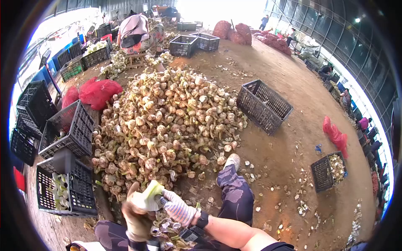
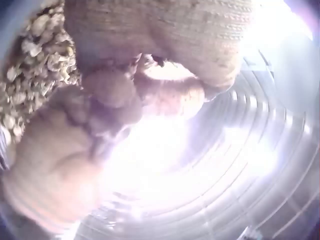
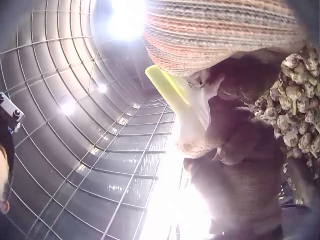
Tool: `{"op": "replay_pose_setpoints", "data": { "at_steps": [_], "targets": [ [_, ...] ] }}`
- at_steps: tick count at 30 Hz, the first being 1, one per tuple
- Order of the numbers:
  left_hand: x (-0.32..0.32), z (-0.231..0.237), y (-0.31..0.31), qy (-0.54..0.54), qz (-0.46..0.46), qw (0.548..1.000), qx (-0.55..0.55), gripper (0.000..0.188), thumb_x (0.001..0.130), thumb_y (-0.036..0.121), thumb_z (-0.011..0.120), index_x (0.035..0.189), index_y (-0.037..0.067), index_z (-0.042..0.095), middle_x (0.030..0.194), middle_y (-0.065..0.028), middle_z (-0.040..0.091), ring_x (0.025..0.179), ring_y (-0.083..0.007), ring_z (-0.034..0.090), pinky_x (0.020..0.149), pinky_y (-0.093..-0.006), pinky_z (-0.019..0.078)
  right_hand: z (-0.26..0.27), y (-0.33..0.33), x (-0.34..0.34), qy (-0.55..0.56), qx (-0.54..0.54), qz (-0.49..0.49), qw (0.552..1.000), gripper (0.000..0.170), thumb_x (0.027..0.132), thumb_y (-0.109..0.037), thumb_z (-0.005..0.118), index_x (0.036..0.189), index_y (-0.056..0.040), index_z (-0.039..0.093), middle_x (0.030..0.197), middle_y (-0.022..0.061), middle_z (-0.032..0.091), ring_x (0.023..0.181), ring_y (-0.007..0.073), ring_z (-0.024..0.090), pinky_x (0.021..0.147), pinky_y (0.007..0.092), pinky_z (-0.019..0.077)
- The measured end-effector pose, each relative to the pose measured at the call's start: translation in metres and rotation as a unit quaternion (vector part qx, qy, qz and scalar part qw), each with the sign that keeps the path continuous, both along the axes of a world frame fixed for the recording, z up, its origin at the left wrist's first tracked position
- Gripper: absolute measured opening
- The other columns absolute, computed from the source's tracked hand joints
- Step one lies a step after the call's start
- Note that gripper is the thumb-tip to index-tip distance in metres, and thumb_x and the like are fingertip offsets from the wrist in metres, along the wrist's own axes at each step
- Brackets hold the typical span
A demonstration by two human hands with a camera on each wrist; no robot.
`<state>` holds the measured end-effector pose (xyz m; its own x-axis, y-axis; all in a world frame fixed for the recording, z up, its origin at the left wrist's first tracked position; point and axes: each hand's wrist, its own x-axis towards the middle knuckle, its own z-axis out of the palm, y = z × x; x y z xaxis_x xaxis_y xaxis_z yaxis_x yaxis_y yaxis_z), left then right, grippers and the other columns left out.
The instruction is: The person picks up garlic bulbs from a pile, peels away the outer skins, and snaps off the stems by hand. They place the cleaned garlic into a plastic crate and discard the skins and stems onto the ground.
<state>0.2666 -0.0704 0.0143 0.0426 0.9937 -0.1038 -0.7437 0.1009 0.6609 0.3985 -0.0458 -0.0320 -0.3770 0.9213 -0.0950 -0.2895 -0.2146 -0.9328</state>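
A garlic bulb (image 1: 150,195) with pale skin and a cut green-white stalk is held up between the two hands, low in the head view. The left hand (image 1: 137,215), in a brown soiled glove, grips the bulb, its fingers curled round the root end. Against the bulb's other side is the right hand (image 1: 181,208), in a striped knit glove, fingers bent at the skin. Seen from the right wrist, the garlic's stalk (image 3: 167,86) points up and away from both hands, and loose skin (image 3: 212,90) meets the right fingers. Glare washes out much of the left wrist view.
A large heap of garlic (image 1: 163,121) lies just ahead. Black crates (image 1: 81,184) stand at left, one holding trimmed stalks; another crate (image 1: 264,106) sits right of the heap. Red net sacks (image 1: 100,93) lie behind. Peelings litter the dirt floor (image 1: 289,167) near the knees.
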Motion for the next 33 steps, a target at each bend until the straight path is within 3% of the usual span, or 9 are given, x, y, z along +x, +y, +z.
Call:
{"op": "replay_pose_setpoints", "data": {
  "at_steps": [1, 3, 7, 11, 15, 19, 25, 29, 33],
  "targets": [
    [-0.018, 0.002, 0.005, -0.105, -0.104, 0.989, -0.001, 0.055, 0.091, 0.04, 0.05, 0.13, 0.002, 0.041, 0.107, -0.0086, 0.055, 0.086, -0.0173, 0.058, 0.079, -0.0288, 0.0494, 0.006, 0.0, -0.001, -0.01, 0.01, 0.002, 1.0, 0.041, 0.086, 0.006, 0.038, 0.124, -0.0012, 0.05, 0.11, 0.0011, 0.059, 0.101, 0.0072, 0.051, 0.089, 0.0212, 0.0412],
    [-0.054, -0.072, 0.018, 0.223, -0.047, 0.974, 0.02, 0.054, 0.095, 0.042, 0.044, 0.133, 0.004, 0.038, 0.111, -0.0106, 0.055, 0.088, -0.0204, 0.061, 0.082, -0.0316, 0.0505, 0.007, 0.004, -0.007, 0.108, 0.007, -0.009, 0.994, 0.036, 0.084, 0.005, 0.043, 0.118, 0.0003, 0.054, 0.111, 0.001, 0.059, 0.1, 0.0113, 0.054, 0.088, 0.024, 0.0432],
    [-0.005, -0.019, -0.006, 0.213, 0.173, 0.962, 0.013, 0.054, 0.095, 0.039, 0.045, 0.137, 0.007, 0.031, 0.118, -0.0097, 0.052, 0.104, -0.0219, 0.057, 0.087, -0.0358, 0.0487, -0.009, 0.017, -0.007, -0.129, 0.2, -0.197, 0.951, 0.025, 0.084, -0.004, 0.052, 0.107, 0.0029, 0.057, 0.093, 0.0184, 0.064, 0.084, 0.0275, 0.062, 0.078, 0.0329, 0.048],
    [0.011, -0.047, -0.008, 0.422, 0.222, 0.877, 0.064, 0.058, 0.084, 0.039, 0.066, 0.126, 0.005, 0.047, 0.121, -0.0066, 0.052, 0.102, -0.0167, 0.054, 0.09, -0.0301, 0.0431, -0.006, 0.002, -0.006, -0.255, 0.272, -0.041, 0.927, 0.028, 0.086, -0.005, 0.052, 0.112, 0.0009, 0.056, 0.098, 0.016, 0.064, 0.09, 0.0254, 0.06, 0.08, 0.0336, 0.0464],
    [-0.015, -0.037, 0.008, 0.397, 0.207, 0.892, 0.059, 0.043, 0.088, 0.04, 0.059, 0.102, -0.001, 0.064, 0.11, -0.0111, 0.059, 0.101, -0.02, 0.056, 0.09, -0.0317, 0.0426, 0.026, -0.001, -0.002, -0.008, -0.061, 0.194, 0.979, 0.025, 0.091, -0.006, 0.046, 0.114, -0.0028, 0.057, 0.088, -0.0042, 0.059, 0.079, 0.0028, 0.052, 0.068, 0.0187, 0.042],
    [-0.027, -0.011, 0.008, 0.382, -0.026, 0.918, 0.104, 0.052, 0.093, 0.045, 0.049, 0.114, -0.001, 0.06, 0.11, -0.0107, 0.062, 0.09, -0.0165, 0.059, 0.083, -0.0296, 0.0459, 0.019, 0.018, 0.001, 0.122, -0.081, -0.096, 0.985, 0.025, 0.089, -0.004, 0.045, 0.112, -0.0022, 0.054, 0.087, 0.0011, 0.063, 0.075, 0.0102, 0.06, 0.068, 0.022, 0.049],
    [-0.017, -0.006, -0.014, 0.371, 0.002, 0.922, 0.105, 0.074, 0.093, 0.051, 0.041, 0.146, 0.006, 0.015, 0.142, -0.0127, 0.036, 0.129, -0.0223, 0.037, 0.105, -0.0341, 0.0296, -0.023, 0.042, 0.0, -0.402, 0.3, -0.043, 0.864, 0.023, 0.074, -0.006, 0.056, 0.097, -0.0033, 0.06, 0.082, 0.0176, 0.062, 0.078, 0.0376, 0.059, 0.067, 0.038, 0.0492],
    [-0.046, 0.004, -0.007, -0.054, 0.059, 0.997, -0.023, 0.063, 0.093, 0.05, 0.042, 0.139, 0.008, 0.033, 0.135, -0.0139, 0.044, 0.122, -0.0279, 0.045, 0.096, -0.0436, 0.0422, 0.018, -0.003, -0.007, -0.247, 0.349, 0.387, 0.817, 0.017, 0.07, -0.008, 0.059, 0.087, -0.0069, 0.06, 0.076, 0.0138, 0.061, 0.072, 0.0326, 0.06, 0.067, 0.0387, 0.0488],
    [-0.063, -0.024, -0.003, -0.175, 0.118, 0.976, -0.047, 0.055, 0.092, 0.042, 0.048, 0.132, 0.004, 0.041, 0.128, -0.0174, 0.051, 0.117, -0.0326, 0.049, 0.097, -0.0452, 0.0424, 0.034, 0.008, 0.022, 0.033, 0.308, 0.316, 0.897, 0.018, 0.076, -0.01, 0.06, 0.092, -0.0022, 0.061, 0.08, 0.0112, 0.061, 0.081, 0.0272, 0.06, 0.077, 0.0374, 0.0472]
  ]
}}
